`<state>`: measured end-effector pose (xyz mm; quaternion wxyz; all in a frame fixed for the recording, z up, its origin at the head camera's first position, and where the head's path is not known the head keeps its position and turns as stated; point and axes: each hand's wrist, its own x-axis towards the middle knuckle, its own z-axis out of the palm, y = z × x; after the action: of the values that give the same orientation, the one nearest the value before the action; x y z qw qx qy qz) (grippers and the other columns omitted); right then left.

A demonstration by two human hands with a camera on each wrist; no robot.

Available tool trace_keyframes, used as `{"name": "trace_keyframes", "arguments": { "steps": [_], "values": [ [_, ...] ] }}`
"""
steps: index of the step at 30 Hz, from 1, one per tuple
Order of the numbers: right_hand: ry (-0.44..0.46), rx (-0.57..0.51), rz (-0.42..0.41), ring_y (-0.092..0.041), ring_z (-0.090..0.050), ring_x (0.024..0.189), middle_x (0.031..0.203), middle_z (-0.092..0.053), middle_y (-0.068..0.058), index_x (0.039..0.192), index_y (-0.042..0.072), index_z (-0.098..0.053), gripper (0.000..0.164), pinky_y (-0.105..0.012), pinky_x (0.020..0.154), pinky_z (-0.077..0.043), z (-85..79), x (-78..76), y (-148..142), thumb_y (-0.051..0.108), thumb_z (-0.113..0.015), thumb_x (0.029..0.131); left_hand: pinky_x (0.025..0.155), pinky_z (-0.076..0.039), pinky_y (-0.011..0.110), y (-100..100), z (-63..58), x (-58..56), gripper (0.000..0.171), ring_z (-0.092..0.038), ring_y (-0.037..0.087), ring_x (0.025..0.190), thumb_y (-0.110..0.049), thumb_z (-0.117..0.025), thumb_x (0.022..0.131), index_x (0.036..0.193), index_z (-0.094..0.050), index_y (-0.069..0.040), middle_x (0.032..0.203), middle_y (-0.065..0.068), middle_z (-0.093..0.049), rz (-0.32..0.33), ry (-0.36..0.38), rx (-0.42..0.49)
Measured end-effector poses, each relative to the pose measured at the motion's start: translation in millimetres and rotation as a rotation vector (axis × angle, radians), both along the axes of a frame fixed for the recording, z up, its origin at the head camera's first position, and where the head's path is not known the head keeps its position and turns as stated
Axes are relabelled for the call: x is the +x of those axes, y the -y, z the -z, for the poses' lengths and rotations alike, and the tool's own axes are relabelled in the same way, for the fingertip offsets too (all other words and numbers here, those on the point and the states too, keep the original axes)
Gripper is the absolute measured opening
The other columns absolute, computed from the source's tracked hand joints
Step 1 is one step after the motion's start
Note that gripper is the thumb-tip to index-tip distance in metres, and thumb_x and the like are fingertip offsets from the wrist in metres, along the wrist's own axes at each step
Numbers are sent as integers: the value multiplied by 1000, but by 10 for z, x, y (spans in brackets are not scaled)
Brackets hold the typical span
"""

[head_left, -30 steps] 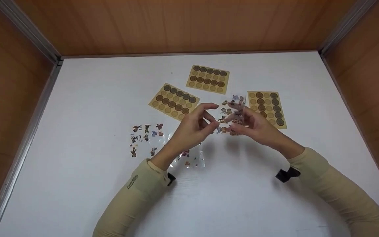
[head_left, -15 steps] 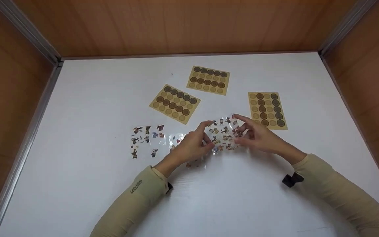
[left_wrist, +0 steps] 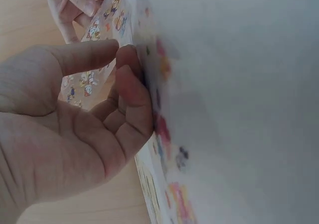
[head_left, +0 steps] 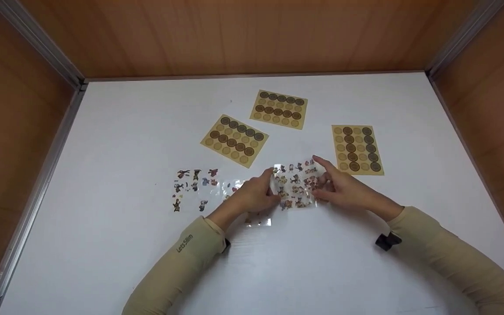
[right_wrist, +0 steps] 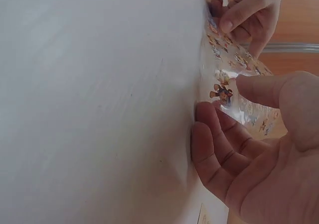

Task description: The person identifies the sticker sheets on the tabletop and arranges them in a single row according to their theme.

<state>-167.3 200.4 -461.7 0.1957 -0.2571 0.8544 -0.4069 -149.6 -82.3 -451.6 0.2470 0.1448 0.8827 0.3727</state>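
A clear sticker sheet (head_left: 296,186) covered in small colourful cartoon figures is stretched between both hands, tilted close over the white table. At its left edge my left hand (head_left: 256,192) pinches it between thumb and curled fingers. My right hand (head_left: 341,186) grips the right edge, index finger (head_left: 322,161) reaching along the upper corner. In the right wrist view the thumb (right_wrist: 259,88) lies over the sheet (right_wrist: 224,94), with the fingers curled at its other side near the tabletop. Beneath the left hand, another clear sticker sheet (head_left: 258,221) lies partly hidden.
To the left lies a further clear sheet (head_left: 196,186) with scattered figures and gaps. Yellow sheets of round stickers lie beyond the hands: one at left (head_left: 234,141), one at the back (head_left: 279,109), one at right (head_left: 358,150). Wooden panels (head_left: 252,39) enclose the table.
Both hands have come down and nearer with the sticker sheet. The left hand, earlier apart from it, now pinches its left edge, and the sheet is spread flatter.
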Motion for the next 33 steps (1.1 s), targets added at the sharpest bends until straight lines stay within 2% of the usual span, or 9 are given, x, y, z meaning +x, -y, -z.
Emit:
{"name": "trace_keyframes", "arguments": {
  "steps": [6, 11, 18, 21, 23, 26, 31, 33],
  "values": [
    [-62, 88, -55, -12, -66, 77, 94, -68, 0, 163, 9, -11, 88, -34, 72, -56, -28, -30, 57, 18, -70, 98, 57, -54, 32, 14, -62, -47, 94, -60, 17, 61, -23, -67, 97, 161, -3, 1, 85, 4, -64, -20, 29, -84],
    [-157, 154, -116, -10, -62, 75, 89, -66, 3, 160, 7, -23, 79, -33, 69, -55, -40, -82, 106, 18, -70, 97, 64, -56, 35, 42, -76, -84, 98, -64, 19, 66, -25, -69, 97, 161, 1, 2, 88, 8, -67, -36, 14, -112],
    [-158, 289, -157, -9, -51, 65, 75, -56, 6, 157, 10, -38, 68, -32, 63, -47, -59, -127, 225, 24, -70, 98, 85, -54, 41, 93, -58, -115, 96, -65, 26, 82, -24, -71, 94, 161, -7, 1, 108, 19, -68, -24, 10, -113],
    [-170, 332, -189, -7, -48, 62, 70, -53, 8, 154, 11, -44, 62, -31, 63, -45, -53, -132, 275, 25, -69, 99, 98, -51, 44, 110, -35, -120, 94, -66, 32, 102, -22, -73, 93, 161, -12, 1, 119, 23, -66, -12, -2, -113],
    [-185, 345, -215, -6, -47, 61, 68, -52, 9, 153, 10, -45, 60, -31, 63, -44, -55, -135, 303, 24, -68, 99, 108, -45, 44, 117, -33, -123, 92, -60, 36, 119, -19, -73, 92, 161, -15, 0, 133, 27, -60, -8, -11, -119],
    [-194, 349, -247, -6, -47, 60, 66, -51, 10, 153, 10, -45, 59, -31, 63, -44, -68, -141, 333, 22, -66, 99, 116, -37, 44, 128, -38, -132, 91, -50, 38, 134, -18, -72, 92, 162, -16, -2, 147, 26, -50, 2, -16, -133],
    [-166, 348, -256, -6, -46, 59, 65, -50, 10, 154, 12, -45, 60, -30, 61, -43, -71, -158, 338, 21, -66, 99, 117, -34, 44, 137, -52, -135, 89, -47, 37, 137, -19, -70, 94, 162, -15, -3, 150, 24, -47, 10, -11, -149],
    [-159, 339, -258, -6, -46, 59, 65, -50, 10, 154, 12, -45, 59, -30, 63, -44, -64, -168, 334, 22, -67, 99, 115, -38, 43, 140, -57, -136, 88, -53, 36, 130, -19, -70, 94, 162, -15, -2, 141, 24, -56, 15, -12, -152]
  ]
}}
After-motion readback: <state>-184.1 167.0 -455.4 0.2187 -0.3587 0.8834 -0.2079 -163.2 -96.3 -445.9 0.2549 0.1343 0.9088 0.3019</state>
